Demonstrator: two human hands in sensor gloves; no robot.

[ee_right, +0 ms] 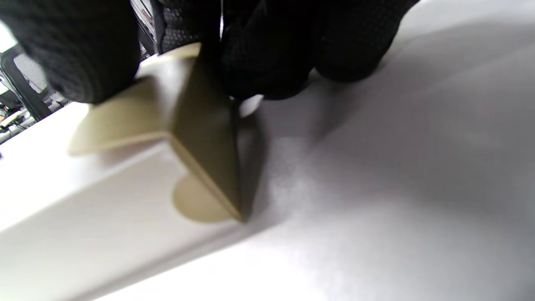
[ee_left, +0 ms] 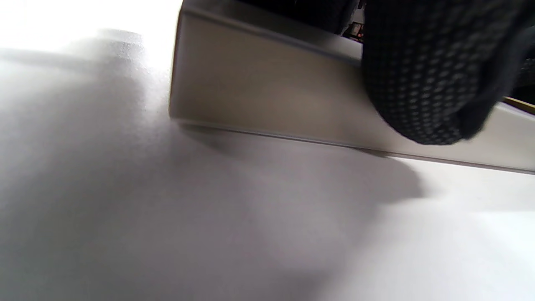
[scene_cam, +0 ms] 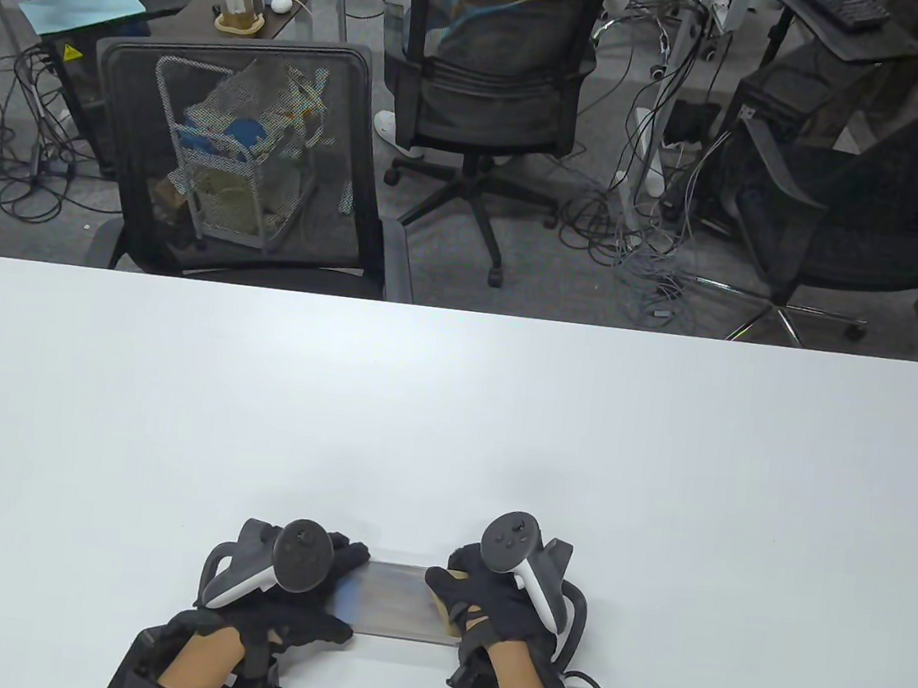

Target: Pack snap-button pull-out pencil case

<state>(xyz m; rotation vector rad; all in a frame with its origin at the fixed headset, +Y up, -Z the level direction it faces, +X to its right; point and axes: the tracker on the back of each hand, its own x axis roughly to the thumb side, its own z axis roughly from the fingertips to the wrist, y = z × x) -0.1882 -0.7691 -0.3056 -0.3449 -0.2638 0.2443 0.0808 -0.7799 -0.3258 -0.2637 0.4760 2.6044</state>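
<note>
Two gloved hands met over the white counter (scene_cam: 451,409) at its 6 o'clock edge, one at each end of a translucent pencil case (scene_cam: 394,599) lying flat between them. At the case's 9 o'clock end the left hand (scene_cam: 290,590) gripped it, fingers (ee_left: 430,71) curled over the top so that one dark fingertip lay against the long side wall in the left wrist view. The case ran crosswise, its long side parallel to the near edge, resting on the counter. At its 3 o'clock end the right hand (scene_cam: 491,604) held it, fingers (ee_right: 267,50) bunched together over a tan inner part (ee_right: 205,138) that showed at that end in the right wrist view. Two office chairs (scene_cam: 490,74) stood beyond the counter at 12 o'clock.
</note>
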